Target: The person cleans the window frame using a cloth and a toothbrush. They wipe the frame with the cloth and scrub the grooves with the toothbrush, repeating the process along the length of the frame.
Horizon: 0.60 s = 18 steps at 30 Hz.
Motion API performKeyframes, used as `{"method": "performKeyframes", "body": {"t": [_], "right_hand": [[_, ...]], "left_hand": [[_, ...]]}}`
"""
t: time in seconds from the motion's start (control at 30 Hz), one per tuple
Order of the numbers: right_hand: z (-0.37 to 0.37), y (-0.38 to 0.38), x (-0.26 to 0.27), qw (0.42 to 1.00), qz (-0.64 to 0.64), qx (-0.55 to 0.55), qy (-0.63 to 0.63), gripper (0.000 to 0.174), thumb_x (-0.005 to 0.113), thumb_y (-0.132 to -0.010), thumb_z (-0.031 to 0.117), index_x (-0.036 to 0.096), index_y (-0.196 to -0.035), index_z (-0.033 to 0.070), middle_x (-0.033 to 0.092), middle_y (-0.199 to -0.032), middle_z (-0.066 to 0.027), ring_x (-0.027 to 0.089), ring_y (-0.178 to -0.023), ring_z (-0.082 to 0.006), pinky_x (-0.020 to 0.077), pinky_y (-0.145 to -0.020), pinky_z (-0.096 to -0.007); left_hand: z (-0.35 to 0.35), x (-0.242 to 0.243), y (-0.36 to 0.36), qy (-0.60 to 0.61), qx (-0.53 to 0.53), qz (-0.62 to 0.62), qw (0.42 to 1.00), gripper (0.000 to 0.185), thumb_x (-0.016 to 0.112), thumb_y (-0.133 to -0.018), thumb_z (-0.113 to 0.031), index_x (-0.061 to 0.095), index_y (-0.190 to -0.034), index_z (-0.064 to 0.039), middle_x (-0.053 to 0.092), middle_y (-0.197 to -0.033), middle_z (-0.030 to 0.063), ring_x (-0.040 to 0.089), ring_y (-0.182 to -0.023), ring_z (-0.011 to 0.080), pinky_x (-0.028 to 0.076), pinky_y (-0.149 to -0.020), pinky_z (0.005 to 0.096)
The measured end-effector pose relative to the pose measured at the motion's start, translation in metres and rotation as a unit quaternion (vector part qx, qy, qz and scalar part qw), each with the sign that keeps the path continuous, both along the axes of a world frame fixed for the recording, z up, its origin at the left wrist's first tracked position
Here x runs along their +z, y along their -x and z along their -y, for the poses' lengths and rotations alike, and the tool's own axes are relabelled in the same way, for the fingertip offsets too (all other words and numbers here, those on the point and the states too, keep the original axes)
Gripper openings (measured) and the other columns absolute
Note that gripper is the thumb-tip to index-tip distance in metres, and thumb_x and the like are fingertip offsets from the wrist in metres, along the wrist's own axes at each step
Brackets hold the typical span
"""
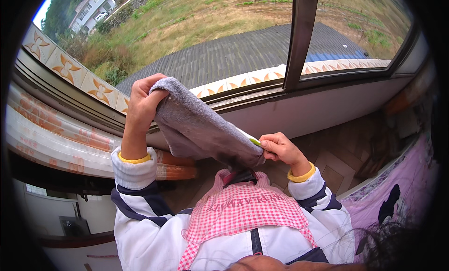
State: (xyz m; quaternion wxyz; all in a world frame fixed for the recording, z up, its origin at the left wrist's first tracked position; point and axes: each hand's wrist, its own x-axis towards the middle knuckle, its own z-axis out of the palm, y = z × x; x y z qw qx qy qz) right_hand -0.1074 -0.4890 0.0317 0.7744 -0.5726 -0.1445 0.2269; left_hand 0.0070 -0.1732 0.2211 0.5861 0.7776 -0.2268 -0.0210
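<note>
A grey plush cloth [203,127] is stretched between my two hands, in front of a sliding window. My left hand [143,99] grips its upper left corner, thumb over the fabric, beside the window frame. Lower and to the right, my right hand [280,148] pinches the other end, where a white and green strip [254,141] shows along the cloth's edge. The cloth hangs tilted down to the right, with a darker patch low on its surface. Its lower end is just above my pink checked apron [245,208].
The window's dark metal frame [303,36] and bottom track [249,97] run behind the cloth. A patterned curtain [63,131] hangs at the left. Pink bedding [379,204] lies at the right, past the tiled floor [333,169]. Outside is a corrugated roof [224,57].
</note>
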Motion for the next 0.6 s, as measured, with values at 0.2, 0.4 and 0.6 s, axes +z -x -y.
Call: {"method": "performKeyframes", "body": {"t": [0.2,0.4,0.6], "right_hand": [[0.001,-0.004,0.001,1.0,0.015,-0.007,0.002,0.027,0.053,-0.103,0.022,0.062,-0.092,0.0,0.048,-0.061,0.0023,0.037,-0.05,-0.0039,0.0289,-0.046,-0.0212],[-0.001,-0.004,-0.001,0.984,-0.001,0.073,-0.16,0.028,0.055,-0.102,0.024,0.061,-0.093,-0.001,0.044,-0.063,0.0019,0.034,-0.05,-0.0048,0.0256,-0.046,-0.0216],[-0.02,-0.003,0.012,0.965,-0.008,0.023,-0.262,0.032,0.049,-0.104,0.026,0.059,-0.1,-0.004,0.046,-0.065,-0.0001,0.031,-0.05,-0.0048,0.0231,-0.046,-0.0218]], "left_hand": [[-0.002,0.004,-0.003,0.005,0.0,-0.014,1.0,0.011,0.057,-0.085,0.001,0.066,-0.089,0.004,0.065,-0.082,-0.001,0.056,-0.077,0.0052,0.045,-0.069,0.0199],[-0.004,-0.017,-0.022,0.036,0.016,-0.064,0.997,0.011,0.057,-0.091,-0.002,0.068,-0.092,0.003,0.065,-0.083,-0.0013,0.057,-0.077,0.0048,0.046,-0.069,0.0198],[0.026,-0.086,-0.028,-0.019,-0.012,-0.033,0.999,0.013,0.062,-0.092,-0.003,0.069,-0.103,0.001,0.068,-0.092,-0.0007,0.059,-0.083,0.0055,0.049,-0.075,0.0215]]}}
